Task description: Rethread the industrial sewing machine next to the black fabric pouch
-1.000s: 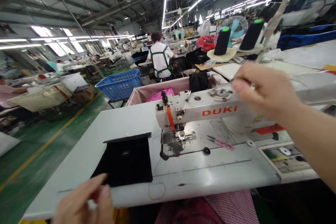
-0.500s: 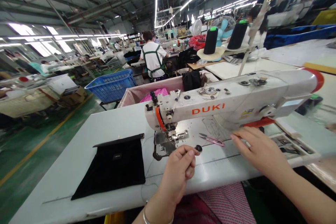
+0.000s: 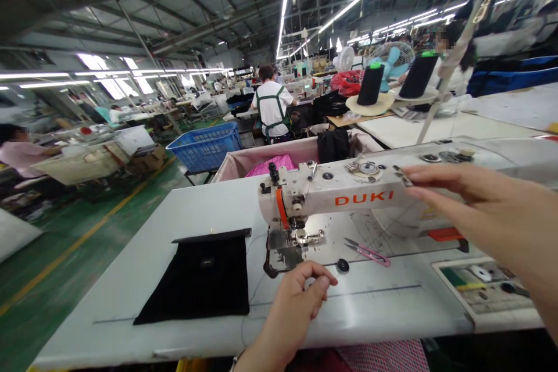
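Observation:
My left hand hovers over the front of the sewing table, its fingers loosely curled and nothing visible between them. Just beyond its fingertips lies a small dark bobbin-like disc, apart from the hand. My right hand is raised at the top of the sewing machine, thumb and fingers closing around a small metallic piece that I cannot make out. Pink-handled thread snips lie behind the disc. To the left, a flat black cloth piece with a small label rests on the table.
A tray of small parts is set into the table at right. Behind the machine stand a pink-lined bin, a blue basket and black thread cones. A co-worker stands farther back.
My right hand has risen from beside the table tray to the top of the machine. My left hand has drawn back slightly from the dark disc. The camera view has shifted left and up.

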`<state>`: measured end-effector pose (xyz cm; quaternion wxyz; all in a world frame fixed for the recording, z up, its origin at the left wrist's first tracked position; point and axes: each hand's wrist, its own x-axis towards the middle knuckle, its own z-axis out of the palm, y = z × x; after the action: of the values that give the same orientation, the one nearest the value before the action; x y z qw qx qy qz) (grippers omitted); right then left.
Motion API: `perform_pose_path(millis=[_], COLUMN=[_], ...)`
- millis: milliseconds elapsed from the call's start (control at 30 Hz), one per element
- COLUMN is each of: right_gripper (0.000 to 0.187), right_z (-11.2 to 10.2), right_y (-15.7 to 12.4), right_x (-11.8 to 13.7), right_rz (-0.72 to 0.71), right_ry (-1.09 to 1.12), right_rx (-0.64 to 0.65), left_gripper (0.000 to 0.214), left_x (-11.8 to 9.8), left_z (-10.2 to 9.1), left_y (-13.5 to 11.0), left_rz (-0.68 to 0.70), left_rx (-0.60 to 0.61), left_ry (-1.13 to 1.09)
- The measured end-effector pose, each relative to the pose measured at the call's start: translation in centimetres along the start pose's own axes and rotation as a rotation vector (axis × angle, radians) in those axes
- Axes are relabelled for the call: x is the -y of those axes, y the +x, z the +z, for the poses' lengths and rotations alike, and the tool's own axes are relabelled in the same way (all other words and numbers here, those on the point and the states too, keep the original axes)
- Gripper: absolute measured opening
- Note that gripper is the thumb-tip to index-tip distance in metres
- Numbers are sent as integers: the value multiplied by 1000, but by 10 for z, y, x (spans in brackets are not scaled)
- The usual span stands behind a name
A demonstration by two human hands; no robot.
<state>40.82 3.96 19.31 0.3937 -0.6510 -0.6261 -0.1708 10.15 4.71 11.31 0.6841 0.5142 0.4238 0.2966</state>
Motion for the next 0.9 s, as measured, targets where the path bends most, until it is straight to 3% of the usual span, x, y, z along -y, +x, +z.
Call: perform_pose_path(millis=[100,200,433,667,900], right_gripper=[24,23,27,25,26], right_z=[20,42,39,36,38], right_y=[49,66,60,54,47], right_x=[15,15,11,9,7], right_rz=[-185,-285,-366,-397,-410], right_ry=[24,5,-145,-210,-139], right_rx=[41,64,32,-81,42], left_gripper=[30,31,27,36,32], left_x=[1,3,6,6,5], left_z=[2,1,-4,-7,-5], left_y=[0,1,5,10,13], left_rz=[4,0,16,12,8], left_rx=[-9,-9,-29,-3,19], left_ry=[-27,-49,-45,-73,-53])
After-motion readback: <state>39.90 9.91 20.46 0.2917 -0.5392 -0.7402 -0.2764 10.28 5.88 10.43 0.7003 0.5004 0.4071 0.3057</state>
